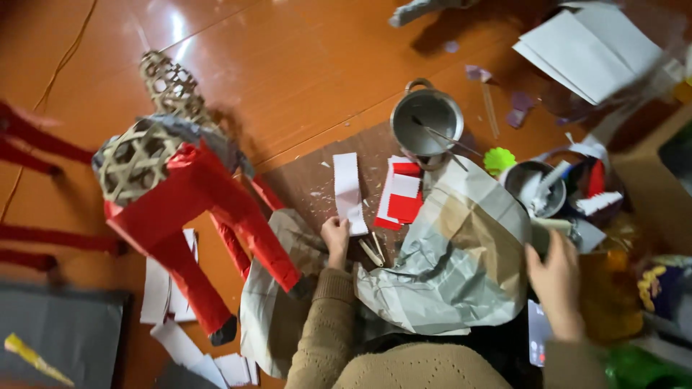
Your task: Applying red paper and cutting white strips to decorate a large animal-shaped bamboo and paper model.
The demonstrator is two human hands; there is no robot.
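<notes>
— Which way does the white paper strip (347, 193) point?

— Its long side runs up and away from the person. The near end is at the left hand (335, 240), and the far end points toward the top of the view. It lies flat on the brown cardboard mat (310, 180) on the floor.

— Is the left hand holding it?

— The fingers are bent and close together, and they pinch the near end of the strip. The right hand (556, 281) is far off to the other side. It is open, with the fingers spread, and it holds nothing. It hovers near a small bowl (535, 189) full of bits and scraps.

— What else is around the strip?

— Just beside it lies a red and white paper stack (401, 196). Behind that stands a metal pot (426, 120) with a thin stick (445, 138) in it. Two little pale sticks (373, 248) lie near the left hand. A big crumpled sheet of grey and tan paper (454, 256) sits between the two hands. Off to the left stands a woven bamboo animal frame (169, 169), partly wrapped in shiny red paper. More white sheets (587, 47) lie far back on the right.

— Is anything in the way?

— The big crumpled paper fills the space between the hands.

— How does the strip look?

— It is long, thin and plain white, a bit wavy at the near end.
</notes>
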